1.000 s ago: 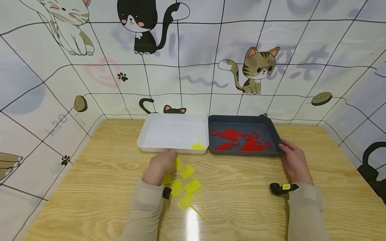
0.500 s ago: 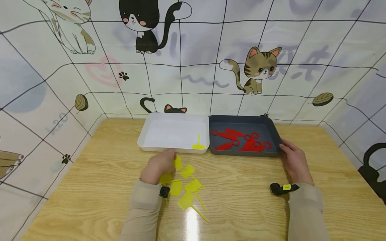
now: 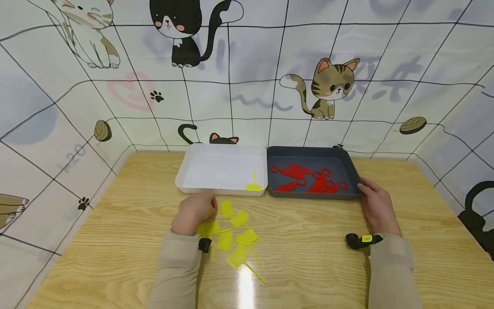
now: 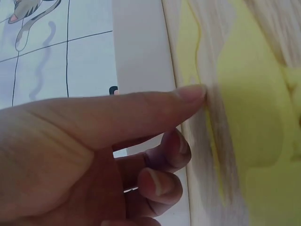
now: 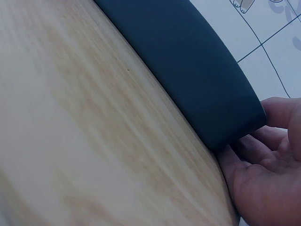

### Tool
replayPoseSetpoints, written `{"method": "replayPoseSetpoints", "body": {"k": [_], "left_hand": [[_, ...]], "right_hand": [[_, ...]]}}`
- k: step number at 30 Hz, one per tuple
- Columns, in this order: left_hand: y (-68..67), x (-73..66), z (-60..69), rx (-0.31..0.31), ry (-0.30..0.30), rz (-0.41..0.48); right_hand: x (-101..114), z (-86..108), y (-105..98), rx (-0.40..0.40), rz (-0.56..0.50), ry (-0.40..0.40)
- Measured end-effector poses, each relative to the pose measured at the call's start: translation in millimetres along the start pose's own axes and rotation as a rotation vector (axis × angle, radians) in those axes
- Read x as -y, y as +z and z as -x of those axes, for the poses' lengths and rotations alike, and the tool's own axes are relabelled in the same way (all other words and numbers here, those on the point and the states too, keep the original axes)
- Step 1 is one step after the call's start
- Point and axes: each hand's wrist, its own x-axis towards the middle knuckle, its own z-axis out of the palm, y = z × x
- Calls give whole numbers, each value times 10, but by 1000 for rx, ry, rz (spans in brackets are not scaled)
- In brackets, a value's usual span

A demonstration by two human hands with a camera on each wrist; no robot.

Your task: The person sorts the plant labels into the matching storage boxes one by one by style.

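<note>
My left hand (image 3: 194, 212) hovers low at the white tray's front, beside several flat yellow paddle-shaped pieces (image 3: 238, 257) with thin stems. In the left wrist view its straight thumb tip (image 4: 190, 92) lies at one yellow stem (image 4: 214, 155), while the visible fingers stay loosely bent, apart from that stem. Whether thumb and stem touch is unclear. My right hand (image 3: 378, 206) grips the right front corner of the dark grey tray (image 3: 314, 195). Its thumb is against the corner and other fingers are below in the right wrist view. Red flat pieces (image 3: 291, 174) with ring ends lie inside.
The white tray (image 3: 216, 191) stands against the dark one's left side. It contains one yellow piece (image 3: 253, 187) near its right front corner. Both trays sit at the back of the wooden table (image 3: 301, 257), before a cat-print cloth (image 3: 254, 64).
My left hand has shifted slightly left, uncovering more of the yellow pieces beside and below it. My right hand stays at the dark tray's corner; both trays remain in place.
</note>
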Motion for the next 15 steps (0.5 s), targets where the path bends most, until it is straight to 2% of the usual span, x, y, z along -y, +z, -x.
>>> {"method": "replayPoseSetpoints", "body": {"k": [8,15], "left_hand": [[14,-27,23,-45,13,-36],[-18,127,83,19,-31,-5]], "right_hand": [[10,15,2,9,15,-9],[-5,4,-15,16,38,-15]]}}
